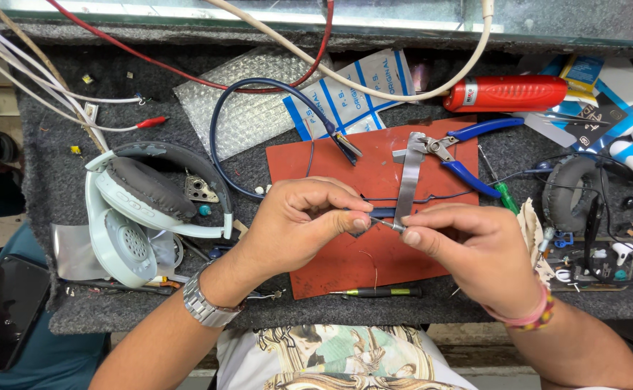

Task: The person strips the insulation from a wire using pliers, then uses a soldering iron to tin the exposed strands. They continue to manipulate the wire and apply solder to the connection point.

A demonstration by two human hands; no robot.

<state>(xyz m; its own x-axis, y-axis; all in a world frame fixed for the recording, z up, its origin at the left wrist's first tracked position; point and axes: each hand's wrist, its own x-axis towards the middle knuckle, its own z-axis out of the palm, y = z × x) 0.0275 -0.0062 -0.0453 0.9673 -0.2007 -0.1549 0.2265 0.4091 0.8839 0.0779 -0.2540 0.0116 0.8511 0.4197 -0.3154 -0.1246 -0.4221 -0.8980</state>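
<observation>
1. Nearest the camera, the left hand (303, 220) and right hand (475, 245) meet over the red work mat (331, 263). The left thumb and forefinger are pinched closed on the end of a thin dark blue cable (258, 101); the right fingertips are pinched closed on a small metal audio plug (392, 225) at that cable's tip. The plug sits between the two hands, just above the mat's middle.
2. A risk, as I judge it: the plug is tiny and held only by fingertips, so a twist or slip could drop it among the clutter, or strain the thin wires where cable meets plug.
3. A flat metal strip (409, 180) stands just behind the fingers, touching or nearly touching them; a knock could shift it.
4. On the mat's near edge lies one small black-handled screwdriver (378, 292).
5. To the left lies one pair of pale green over-ear headphones (146, 209), earcups stacked.
6. Farther back, one pair of blue-handled pliers (461, 148) rests on the mat's far corner, beside one green-handled screwdriver (503, 191).
7. To the right lies one loose dark ear cushion (565, 191).
8. Farthest, one red cylindrical tool (508, 92), one sheet of bubble wrap (248, 101) and one blue-and-white packet (356, 90) lie near the bench's back edge.
</observation>
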